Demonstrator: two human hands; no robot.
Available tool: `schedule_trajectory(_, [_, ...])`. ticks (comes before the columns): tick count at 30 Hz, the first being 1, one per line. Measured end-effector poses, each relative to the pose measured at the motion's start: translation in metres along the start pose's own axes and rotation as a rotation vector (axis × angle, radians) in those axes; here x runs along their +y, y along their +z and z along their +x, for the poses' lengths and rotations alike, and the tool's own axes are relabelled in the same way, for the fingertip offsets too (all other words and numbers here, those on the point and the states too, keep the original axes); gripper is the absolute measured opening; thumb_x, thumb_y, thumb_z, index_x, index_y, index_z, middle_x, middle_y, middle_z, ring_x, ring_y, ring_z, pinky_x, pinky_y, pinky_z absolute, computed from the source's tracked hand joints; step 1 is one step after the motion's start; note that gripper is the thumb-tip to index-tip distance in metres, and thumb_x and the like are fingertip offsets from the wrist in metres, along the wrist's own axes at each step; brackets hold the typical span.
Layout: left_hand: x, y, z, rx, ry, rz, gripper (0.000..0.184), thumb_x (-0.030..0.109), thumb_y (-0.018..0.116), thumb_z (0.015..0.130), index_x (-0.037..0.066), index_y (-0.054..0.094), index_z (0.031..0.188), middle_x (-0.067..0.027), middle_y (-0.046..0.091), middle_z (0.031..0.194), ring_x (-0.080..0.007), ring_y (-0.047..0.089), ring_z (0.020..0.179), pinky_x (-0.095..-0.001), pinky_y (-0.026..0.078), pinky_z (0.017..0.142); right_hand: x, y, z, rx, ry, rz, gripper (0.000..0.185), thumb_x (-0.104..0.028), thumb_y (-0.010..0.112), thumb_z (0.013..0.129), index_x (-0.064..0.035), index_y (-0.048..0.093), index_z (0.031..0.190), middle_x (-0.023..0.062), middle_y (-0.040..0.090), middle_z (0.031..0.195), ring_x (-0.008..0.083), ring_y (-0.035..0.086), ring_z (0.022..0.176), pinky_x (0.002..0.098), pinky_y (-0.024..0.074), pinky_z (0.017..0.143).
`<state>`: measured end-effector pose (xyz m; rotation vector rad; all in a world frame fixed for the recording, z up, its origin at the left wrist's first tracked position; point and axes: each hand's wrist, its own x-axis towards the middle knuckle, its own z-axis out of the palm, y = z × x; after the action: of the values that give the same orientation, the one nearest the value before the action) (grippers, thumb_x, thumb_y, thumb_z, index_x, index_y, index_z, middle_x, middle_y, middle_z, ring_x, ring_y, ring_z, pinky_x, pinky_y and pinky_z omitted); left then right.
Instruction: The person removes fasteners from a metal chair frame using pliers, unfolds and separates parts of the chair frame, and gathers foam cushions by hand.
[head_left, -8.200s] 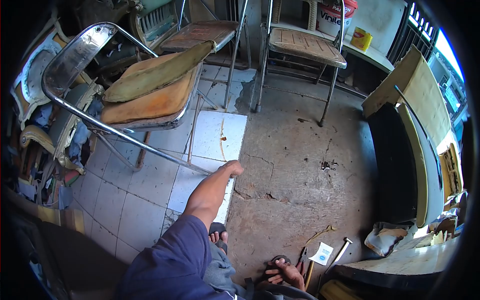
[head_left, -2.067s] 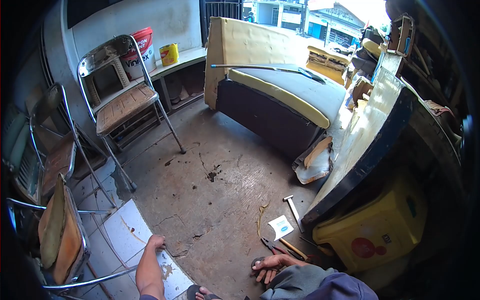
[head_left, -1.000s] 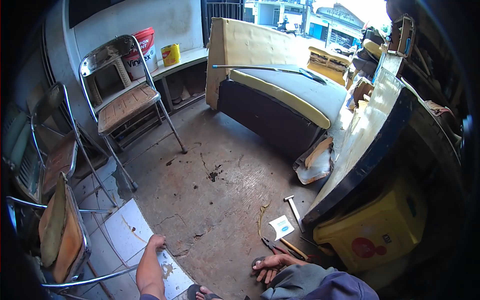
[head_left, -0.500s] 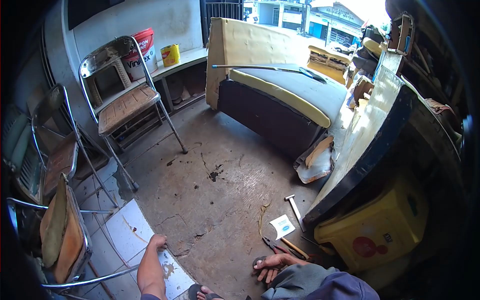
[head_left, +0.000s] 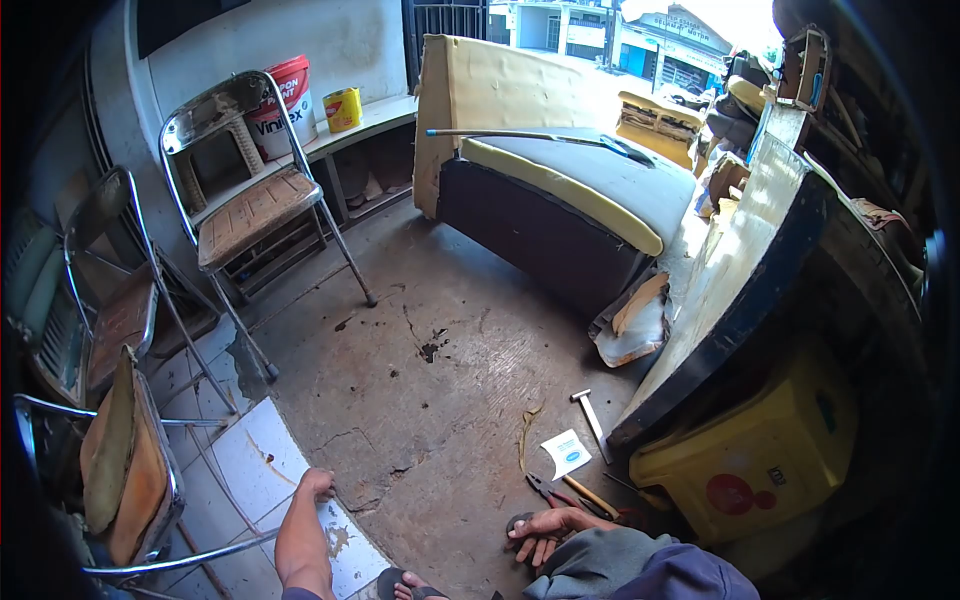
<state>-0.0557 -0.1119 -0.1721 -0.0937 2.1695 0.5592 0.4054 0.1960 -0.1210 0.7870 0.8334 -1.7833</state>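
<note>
My left hand (head_left: 318, 484) hangs over the edge where white floor tiles (head_left: 262, 450) meet bare concrete. Its fingers are curled in, and nothing shows in them. My right hand (head_left: 548, 524) droops loosely by my grey-clad knee, fingers apart and holding nothing. Close to it on the floor lie pliers (head_left: 546, 490) with dark jaws and red handles, and a tool with a wooden handle (head_left: 590, 496). Beyond these are a small white packet (head_left: 566, 454) with a blue mark and a pale-handled hammer (head_left: 590, 424).
Metal folding chairs (head_left: 256, 215) stand at left, one with a loose orange-brown seat (head_left: 140, 485). An upholstered seat (head_left: 560, 215) is ahead, a long tool lying on it. A yellow plastic stool (head_left: 745, 460) lies under a dark-edged panel (head_left: 715, 290) at right. A paint bucket (head_left: 285, 110) sits on the ledge.
</note>
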Motion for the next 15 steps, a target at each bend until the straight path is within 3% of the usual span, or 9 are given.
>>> schedule_trajectory(6, [0.002, 0.001, -0.006, 0.002, 0.009, 0.003, 0.029, 0.029, 0.054, 0.097, 0.006, 0.066, 0.11, -0.0065, 0.071, 0.101, -0.0215, 0.068, 0.076, -0.0377, 0.053, 0.06, -0.008, 0.05, -0.075, 0.043, -0.108, 0.054, 0.046, -0.038, 0.053, 0.101, -0.0064, 0.052, 0.135, 0.0107, 0.072, 0.109, 0.02, 0.073, 0.071, 0.0301, 0.0612, 0.052])
schedule_trajectory(9, [0.001, 0.001, -0.002, -0.005, 0.006, 0.006, 0.03, 0.029, 0.054, 0.097, 0.005, 0.065, 0.113, -0.007, 0.07, 0.104, -0.0221, 0.069, 0.078, -0.0383, 0.053, 0.061, -0.006, 0.082, -0.113, 0.184, -0.407, 0.135, 0.046, -0.037, 0.053, 0.101, -0.0061, 0.052, 0.135, 0.0104, 0.073, 0.107, 0.0207, 0.074, 0.072, 0.0295, 0.0613, 0.052])
schedule_trajectory(15, [0.0, 0.002, 0.0, -0.004, 0.005, 0.001, 0.032, 0.029, 0.053, 0.099, 0.005, 0.064, 0.117, -0.0094, 0.07, 0.107, -0.0239, 0.069, 0.08, -0.0412, 0.055, 0.066, -0.004, 0.005, -0.007, 0.029, -0.024, -0.011, 0.046, -0.037, 0.054, 0.1, -0.0059, 0.052, 0.134, 0.0111, 0.072, 0.107, 0.0203, 0.073, 0.069, 0.0292, 0.061, 0.051])
